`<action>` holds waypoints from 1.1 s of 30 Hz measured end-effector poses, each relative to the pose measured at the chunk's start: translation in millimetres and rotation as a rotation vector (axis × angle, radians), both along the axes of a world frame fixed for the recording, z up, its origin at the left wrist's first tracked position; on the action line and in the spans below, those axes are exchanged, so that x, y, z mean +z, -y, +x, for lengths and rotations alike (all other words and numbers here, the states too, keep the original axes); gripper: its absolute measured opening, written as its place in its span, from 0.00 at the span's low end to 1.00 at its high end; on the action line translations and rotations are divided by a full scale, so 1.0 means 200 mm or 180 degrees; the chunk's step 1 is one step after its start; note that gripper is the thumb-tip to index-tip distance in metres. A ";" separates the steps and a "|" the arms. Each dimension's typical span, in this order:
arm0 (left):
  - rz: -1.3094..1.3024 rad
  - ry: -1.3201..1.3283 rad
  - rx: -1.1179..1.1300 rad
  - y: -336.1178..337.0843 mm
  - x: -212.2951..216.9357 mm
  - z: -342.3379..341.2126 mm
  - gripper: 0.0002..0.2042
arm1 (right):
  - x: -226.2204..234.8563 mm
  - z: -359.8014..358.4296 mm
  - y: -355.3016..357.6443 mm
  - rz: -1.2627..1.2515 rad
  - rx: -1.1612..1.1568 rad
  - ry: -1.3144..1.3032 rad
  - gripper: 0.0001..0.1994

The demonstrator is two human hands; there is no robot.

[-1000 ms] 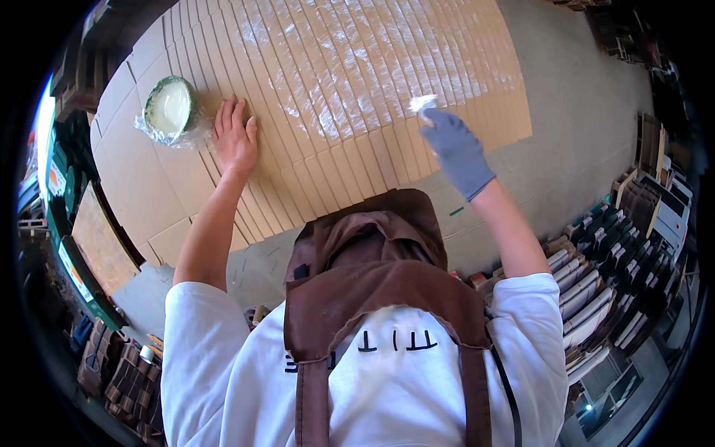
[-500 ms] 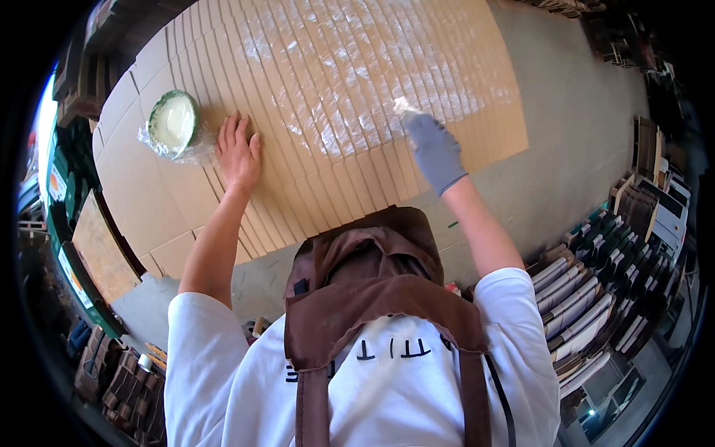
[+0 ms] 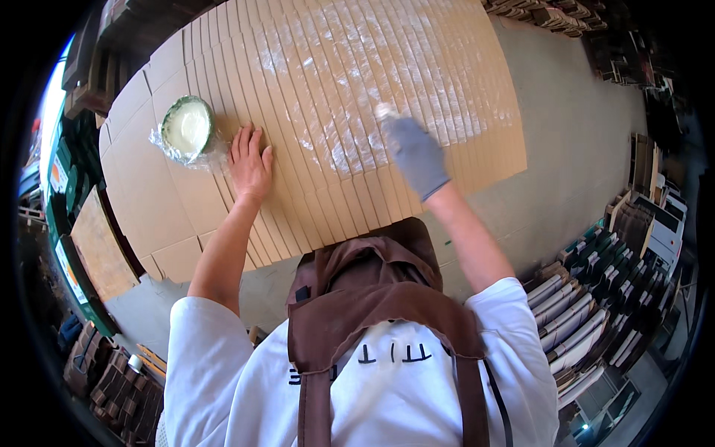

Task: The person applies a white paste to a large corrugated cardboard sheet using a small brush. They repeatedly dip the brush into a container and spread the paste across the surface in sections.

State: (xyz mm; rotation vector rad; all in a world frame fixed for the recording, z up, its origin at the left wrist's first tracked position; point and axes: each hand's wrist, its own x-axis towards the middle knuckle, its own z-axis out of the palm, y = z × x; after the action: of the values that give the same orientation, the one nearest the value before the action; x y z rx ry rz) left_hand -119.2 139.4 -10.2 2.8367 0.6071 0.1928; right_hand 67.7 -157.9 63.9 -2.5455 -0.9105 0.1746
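Overlapping cardboard sheets (image 3: pixel 179 201) fan out in front of me, their edges forming long parallel strips. Wet, whitish streaks of paste cover much of the middle and right strips. My bare left hand (image 3: pixel 251 165) rests flat on the cardboard, fingers stretched out, beside a green-rimmed bowl (image 3: pixel 188 128) of pale, creamy paste. Crumpled clear plastic film (image 3: pixel 210 156) lies around that bowl, close to my fingertips. In a grey glove, my right hand (image 3: pixel 417 155) is closed on a brush (image 3: pixel 386 112) with a whitish tip, over the streaked strips. The glove hides most of the brush.
Grey floor (image 3: pixel 573 127) stretches beyond the cardboard on the right. Stacked flat boards (image 3: pixel 573 313) stand at the lower right. A wooden panel (image 3: pixel 104 242) and green crates (image 3: pixel 67 171) are on the left, with brown stacks (image 3: pixel 126 395) at the lower left.
My right hand has moved left across the strips with the brush. The left hand still lies flat beside the bowl; the whole view has shifted slightly.
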 end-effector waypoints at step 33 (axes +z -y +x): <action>-0.0217 -0.0199 0.0069 -0.01 0.04 0.02 0.24 | -0.06 0.55 -0.61 -0.0121 0.0262 0.0189 0.09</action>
State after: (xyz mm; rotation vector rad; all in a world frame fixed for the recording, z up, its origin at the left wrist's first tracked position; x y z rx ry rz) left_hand -115.4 140.8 -2.4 2.7804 0.6451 0.0856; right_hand 178.6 -35.5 51.9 -2.5619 -1.0451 0.1431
